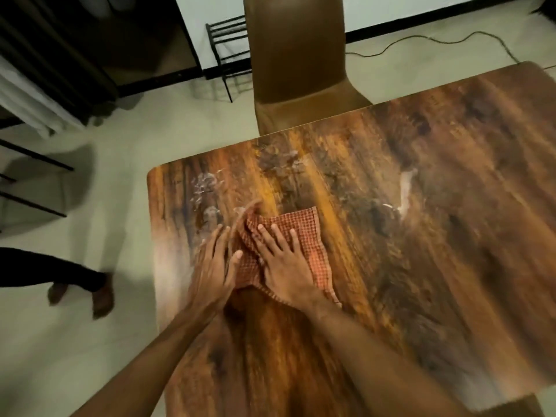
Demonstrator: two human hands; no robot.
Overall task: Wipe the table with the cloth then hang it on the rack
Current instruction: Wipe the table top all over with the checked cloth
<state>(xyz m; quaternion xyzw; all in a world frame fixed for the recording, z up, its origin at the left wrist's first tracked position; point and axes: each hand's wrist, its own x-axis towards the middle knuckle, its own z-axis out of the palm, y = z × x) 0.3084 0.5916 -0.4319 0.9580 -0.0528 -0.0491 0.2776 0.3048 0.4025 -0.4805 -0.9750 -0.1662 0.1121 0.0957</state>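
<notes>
A red-orange checked cloth lies partly bunched on the wooden table, near its left side. My right hand presses flat on the cloth with fingers spread. My left hand is blurred and lies beside the cloth's left edge, its thumb touching the fabric. White smears mark the table beyond my hands, and another pale streak sits to the right. A black metal rack stands on the floor at the back, behind the chair.
A brown chair is pushed up to the table's far edge. Another person's legs and shoes are on the floor at the left. A cable trails across the floor at the back right. Black chair legs show at far left.
</notes>
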